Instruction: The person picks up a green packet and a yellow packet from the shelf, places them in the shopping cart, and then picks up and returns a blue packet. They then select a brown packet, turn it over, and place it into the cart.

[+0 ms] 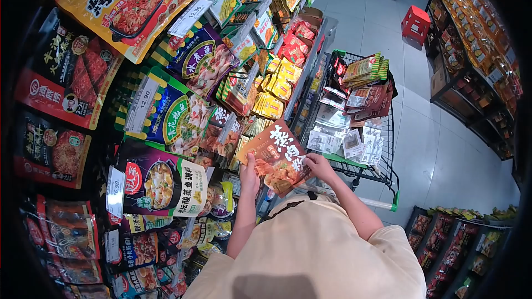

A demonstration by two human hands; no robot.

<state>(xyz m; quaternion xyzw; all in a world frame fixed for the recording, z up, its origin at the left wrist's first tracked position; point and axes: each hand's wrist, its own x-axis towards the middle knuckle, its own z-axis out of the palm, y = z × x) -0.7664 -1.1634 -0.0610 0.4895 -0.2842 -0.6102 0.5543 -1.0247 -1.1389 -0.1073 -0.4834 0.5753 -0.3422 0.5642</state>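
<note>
Between my two hands is a brown seasoning packet [281,160] with large white characters and a picture of food, its printed face turned up toward me. My left hand [249,174] grips its left edge, the thumb lying on the front. At the right edge, my right hand [320,167] pinches the packet with fingers closed. Just beyond stands a shopping cart [394,180] with a green-trimmed rim. Inside it are white packets [327,139], brown-red packets [372,99] and yellow-green packets [363,70].
Hanging seasoning bags [163,180] with price tags [141,105] crowd the shelf at my left. Yellow packets [285,77] fill a lower tray ahead. A red stool [415,22] stands on the tiled floor [368,22]. More stocked shelves [471,50] line the right side.
</note>
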